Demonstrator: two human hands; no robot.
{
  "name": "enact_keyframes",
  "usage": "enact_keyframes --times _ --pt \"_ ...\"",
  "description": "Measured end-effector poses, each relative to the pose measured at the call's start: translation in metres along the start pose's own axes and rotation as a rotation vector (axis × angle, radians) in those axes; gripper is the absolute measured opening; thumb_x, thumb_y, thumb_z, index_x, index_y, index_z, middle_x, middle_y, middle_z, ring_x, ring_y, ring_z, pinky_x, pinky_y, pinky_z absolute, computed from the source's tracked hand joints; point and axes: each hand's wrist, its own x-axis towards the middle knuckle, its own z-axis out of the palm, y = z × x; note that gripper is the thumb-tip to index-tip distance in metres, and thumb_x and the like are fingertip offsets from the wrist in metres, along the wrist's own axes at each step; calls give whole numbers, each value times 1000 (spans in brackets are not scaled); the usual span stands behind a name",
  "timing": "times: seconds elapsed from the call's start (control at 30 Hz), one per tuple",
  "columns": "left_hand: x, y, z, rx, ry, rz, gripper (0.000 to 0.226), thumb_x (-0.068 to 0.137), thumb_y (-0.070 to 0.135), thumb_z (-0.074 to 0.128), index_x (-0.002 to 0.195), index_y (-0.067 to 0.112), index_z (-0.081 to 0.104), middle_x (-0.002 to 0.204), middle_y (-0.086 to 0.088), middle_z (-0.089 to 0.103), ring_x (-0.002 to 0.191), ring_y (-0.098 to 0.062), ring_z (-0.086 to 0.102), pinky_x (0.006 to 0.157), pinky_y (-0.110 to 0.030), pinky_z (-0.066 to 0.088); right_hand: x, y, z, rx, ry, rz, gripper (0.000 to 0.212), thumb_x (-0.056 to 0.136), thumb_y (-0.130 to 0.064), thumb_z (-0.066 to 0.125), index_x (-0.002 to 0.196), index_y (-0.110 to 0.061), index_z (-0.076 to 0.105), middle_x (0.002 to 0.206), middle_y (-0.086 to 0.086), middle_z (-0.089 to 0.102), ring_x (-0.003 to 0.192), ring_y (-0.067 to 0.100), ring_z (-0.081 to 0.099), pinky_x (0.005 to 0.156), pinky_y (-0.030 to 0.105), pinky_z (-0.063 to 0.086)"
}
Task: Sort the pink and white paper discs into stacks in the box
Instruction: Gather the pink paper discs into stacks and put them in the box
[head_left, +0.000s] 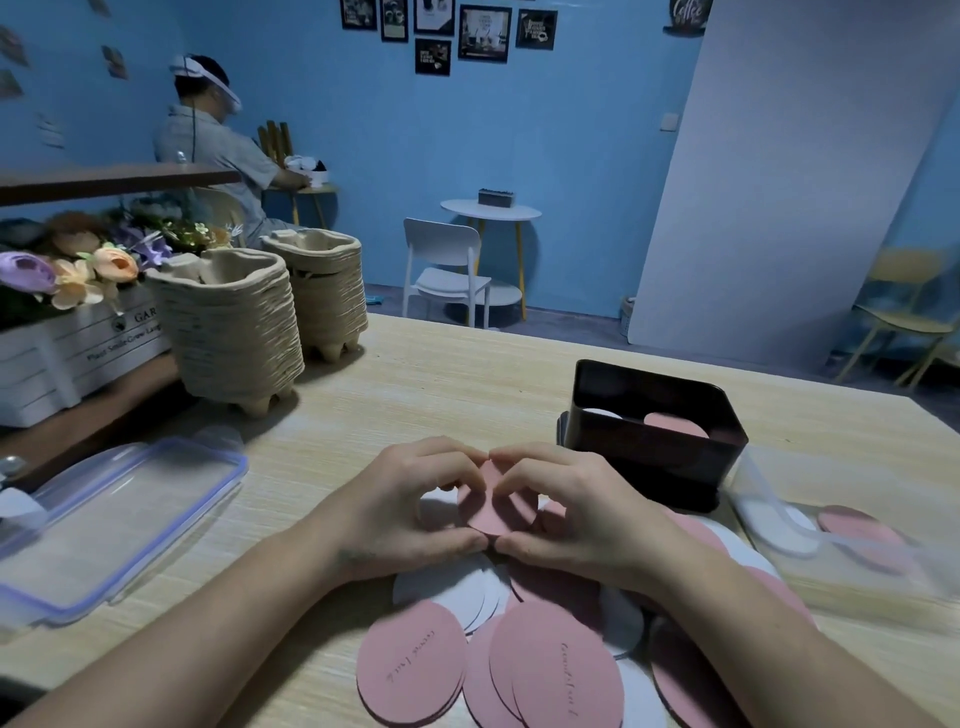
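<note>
both forearms reach in from the near edge and meet over the middle of the table (415, 395). left hand (410, 512) and right hand (566, 512) face each other. fingers curled, index tips nearly touching at the far side, thumb tips touching at the near side.

between them: one pink disc (501, 512), tilted up off the table. both hands pinch it at its rim, left hand on its left edge, right hand on its right edge. most of the disc shows in the gap framed by fingers and thumbs. cannot tell if more than one disc is in the pinch.

loose pile of discs (550, 670) lies under and nearer than the wrists, pink and white overlapping. some of the pink ones carry faint script.

black box (649, 467) stands just beyond the right hand, to its far right, apart from it. inside: a white stack (602, 414) on the left, a pink stack (675, 425) on the right. only their tops show over the front wall.

right of the box: a clear plastic piece (769, 499) with a white and a pink disc showing through it. in it or under it, cannot tell. left of the hands, well apart: clear lid (119, 514) with blue clips, lying flat. far left: two stacks of pulp cup carriers (228, 322), then a white crate of flowers (78, 280).
</note>
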Motion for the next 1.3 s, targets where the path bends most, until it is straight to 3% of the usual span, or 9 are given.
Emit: enact_keyframes --times 0.2,0.37,0.53,0.63,0.8,0.93,1.07,1.17,1.3 --pt "-5 16 -1 1 2 -71 26 83 32 85 103 19 74 121 9 70 113 -7 66 92 -27 55 2 -3 -6 12 -46 -25 41 84 -55 75 108 -21 70 126 -5 65 110 12 66 88 34 56" --pt "-20 32 6 26 95 -135 20 78 23 84 93 22 73 121 12 69 117 -3 65 94 -24 53 6 -11 -6 -17 -125 -75 31 87 -43 80 102 -19 67 111 -1 67 101 17 66 81 39 57" --pt "-29 42 4 9 180 -181 25 79 29 77 104 25 72 124 15 68 121 -10 65 99 -24 50 12 -21 -7 -36 -107 -67 39 87 -55 70 115 -29 62 123 -5 66 109 17 65 87 41 56" --pt "-39 45 6 10 228 -247 23 83 35 73 105 29 71 124 19 65 123 -8 63 97 -23 51 3 -23 -10 -22 -71 -43 44 85 -60 67 113 -26 62 119 -4 66 100 15 64 84 40 56" --pt "-58 47 5 -2 275 -390 19 85 28 72 104 30 71 112 15 69 113 -14 64 77 -27 59 -21 -10 -10 -31 -47 -12 47 84 -56 74 117 -23 64 124 -6 66 109 13 65 90 33 54" --pt "-72 52 -1 32 250 -416 22 86 38 68 105 29 72 106 16 71 107 -13 67 83 -17 53 -28 -11 -8 -9 -36 -39 54 85 -60 71 123 -23 65 130 -6 65 113 9 62 94 21 51" --pt "-78 59 -5 73 207 -399 22 86 39 67 102 25 73 102 15 72 100 -11 69 87 -26 52 -33 -13 -3 13 -60 -42 56 86 -59 71 128 -24 64 136 -4 62 124 12 59 102 24 49" --pt "-77 64 -4 103 120 -362 20 85 36 69 99 22 71 95 12 71 92 -12 69 81 -33 54 -34 -11 -3 20 -67 -47 54 86 -52 77 129 -22 65 137 -1 62 125 14 60 103 26 49" --pt "-74 70 -3 159 31 -297 21 81 35 68 97 20 69 90 11 67 85 -10 65 78 -32 52 -35 -9 -8 23 -49 -46 49 85 -45 83 123 -18 69 133 2 66 124 8 58 101 7 39"
